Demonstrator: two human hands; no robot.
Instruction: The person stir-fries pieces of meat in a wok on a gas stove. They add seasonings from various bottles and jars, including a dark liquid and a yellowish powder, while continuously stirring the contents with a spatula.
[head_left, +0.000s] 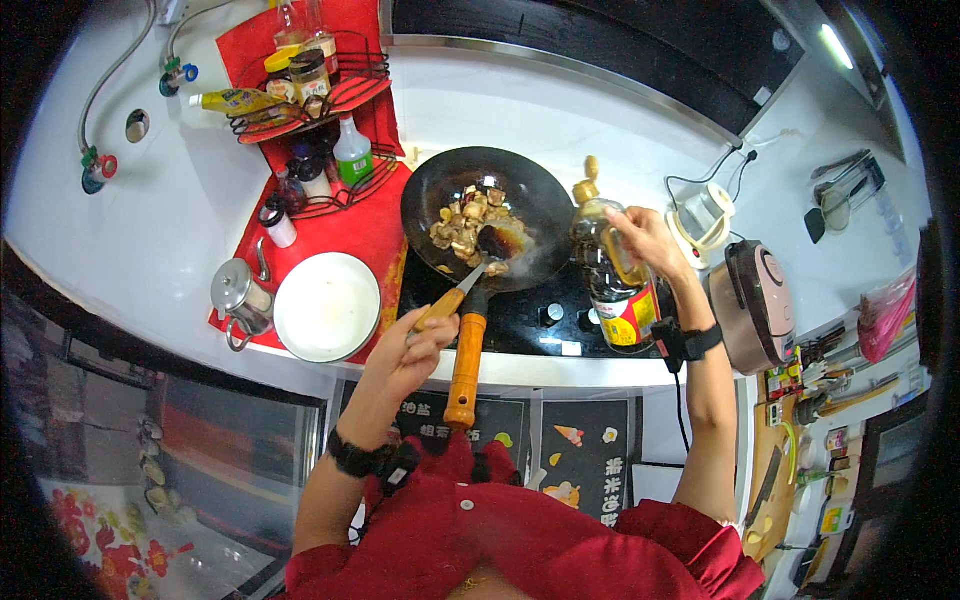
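Note:
My left hand (415, 346) grips the wooden handle of a spatula or ladle (448, 304). Its dark, sauce-filled head rests among browned chunks of food (466, 220) in a black wok (428, 177). The wok's orange wooden handle (466, 367) points towards me, just right of my left hand. In my right hand (645, 238) is a large plastic bottle of dark sauce (589, 247), held by its side grip, right of the wok. The bottle's yellow flip cap (589, 184) stands raised. Its base is near the cooktop, but contact cannot be told.
Left of the wok are a white enamel bowl (328, 306), a steel pot with a spout (238, 289) and a wire rack (330, 112) of jars and bottles. A glass-topped stove (517, 322) lies beneath. On the right stand a rice cooker (754, 304) and a cutting board with a knife (765, 487).

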